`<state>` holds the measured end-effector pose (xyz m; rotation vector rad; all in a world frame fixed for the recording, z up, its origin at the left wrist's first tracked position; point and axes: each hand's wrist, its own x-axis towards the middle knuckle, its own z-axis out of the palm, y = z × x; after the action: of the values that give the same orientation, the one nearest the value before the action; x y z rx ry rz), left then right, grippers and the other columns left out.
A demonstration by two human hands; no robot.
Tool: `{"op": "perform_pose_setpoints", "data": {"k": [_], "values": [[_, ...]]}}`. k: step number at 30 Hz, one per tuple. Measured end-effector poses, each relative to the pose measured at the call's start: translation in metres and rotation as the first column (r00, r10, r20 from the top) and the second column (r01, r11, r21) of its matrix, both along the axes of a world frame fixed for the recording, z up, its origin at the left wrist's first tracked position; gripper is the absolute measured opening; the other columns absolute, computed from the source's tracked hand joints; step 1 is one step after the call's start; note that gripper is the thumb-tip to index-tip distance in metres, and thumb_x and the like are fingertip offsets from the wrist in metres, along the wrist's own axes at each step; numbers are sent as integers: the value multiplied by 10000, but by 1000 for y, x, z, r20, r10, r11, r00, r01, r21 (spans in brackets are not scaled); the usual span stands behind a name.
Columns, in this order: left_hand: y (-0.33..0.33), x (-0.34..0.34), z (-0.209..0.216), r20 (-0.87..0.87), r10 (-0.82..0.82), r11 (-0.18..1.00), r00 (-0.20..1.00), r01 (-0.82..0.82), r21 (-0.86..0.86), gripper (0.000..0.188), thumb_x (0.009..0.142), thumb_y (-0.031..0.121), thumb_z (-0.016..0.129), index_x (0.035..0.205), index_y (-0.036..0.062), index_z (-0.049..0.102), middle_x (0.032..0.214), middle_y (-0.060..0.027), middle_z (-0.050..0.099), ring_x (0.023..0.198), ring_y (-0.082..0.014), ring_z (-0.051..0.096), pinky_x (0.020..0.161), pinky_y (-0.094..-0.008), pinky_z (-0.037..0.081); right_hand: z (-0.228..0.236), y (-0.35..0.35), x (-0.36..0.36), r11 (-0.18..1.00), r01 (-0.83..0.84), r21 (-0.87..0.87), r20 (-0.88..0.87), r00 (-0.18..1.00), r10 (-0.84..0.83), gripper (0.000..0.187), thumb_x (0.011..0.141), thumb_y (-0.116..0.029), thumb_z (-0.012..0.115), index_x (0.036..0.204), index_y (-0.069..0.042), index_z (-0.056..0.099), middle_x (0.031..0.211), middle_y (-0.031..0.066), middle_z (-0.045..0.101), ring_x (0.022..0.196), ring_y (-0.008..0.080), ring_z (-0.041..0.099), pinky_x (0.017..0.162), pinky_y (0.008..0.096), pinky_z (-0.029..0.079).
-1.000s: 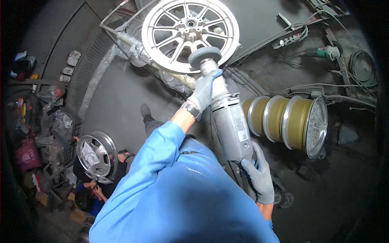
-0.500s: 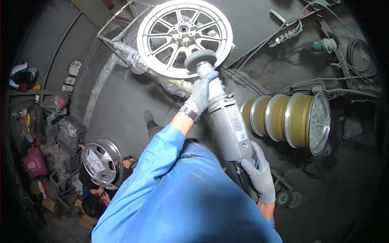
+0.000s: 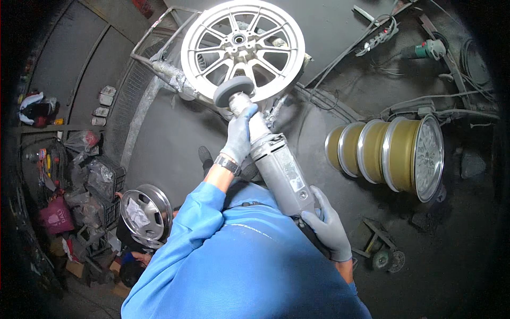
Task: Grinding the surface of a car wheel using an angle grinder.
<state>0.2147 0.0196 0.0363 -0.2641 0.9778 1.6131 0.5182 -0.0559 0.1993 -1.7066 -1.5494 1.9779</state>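
A long grey power polisher (image 3: 284, 173) slants across the middle in front of my blue sleeve and chest. My left hand (image 3: 239, 137), in a grey glove with a watch at the wrist, is closed around its narrow neck. At the rear end, my right hand (image 3: 328, 226), gloved too, grips the housing with thumb and fingers. The polisher's round grey disc (image 3: 234, 90) lies over the near rim of a silver spoked wheel (image 3: 241, 53); whether it touches the metal I cannot tell. The wheel lies face up on a metal frame (image 3: 154, 63).
Several gold-barrelled rims (image 3: 401, 154) lie in a row at the right. Behind them are cables and a green angle grinder (image 3: 431, 50). At the lower left, another person's hand (image 3: 142, 259) is near a silver wheel (image 3: 146, 212). Crates (image 3: 109, 210) and bags stand farther left.
The polisher has swung left, carrying its disc along the wheel's near rim toward the left. Both my hands have moved left with it and keep their hold.
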Motion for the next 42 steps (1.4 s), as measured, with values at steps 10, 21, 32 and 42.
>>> {"op": "perform_pose_setpoints", "data": {"k": [10,21,32,42], "values": [[52,53,10,12,-184,977,983,181,115,273,919,185,753,1081,15,613,857,-113,669,717,-254,702,661,-400,611,18,0,14,979,203,9,-88,975,-202,700,969,-63,644,1590,37,337,1076,93,691,867,114,632,797,277,522],[18,30,20,-33,-103,994,994,104,38,299,902,176,768,1110,0,646,884,-115,693,712,-232,706,640,-366,594,1,-5,11,981,180,-72,-154,970,-190,706,981,-60,641,1600,39,318,1146,105,670,894,98,619,803,267,518],[4,27,20,-236,-62,998,970,60,-18,343,905,174,782,1172,8,648,968,-97,701,795,-217,711,704,-373,600,-16,3,20,993,111,-47,-108,987,-115,641,993,-62,636,1575,25,382,1194,80,665,942,104,619,807,271,518],[51,73,-8,-226,-137,989,964,148,32,309,931,191,761,1122,5,604,880,-113,674,695,-241,688,632,-389,593,-2,-1,19,966,257,14,-85,963,-255,588,987,-32,624,1537,23,422,1326,86,618,1001,112,625,849,288,532]]}}
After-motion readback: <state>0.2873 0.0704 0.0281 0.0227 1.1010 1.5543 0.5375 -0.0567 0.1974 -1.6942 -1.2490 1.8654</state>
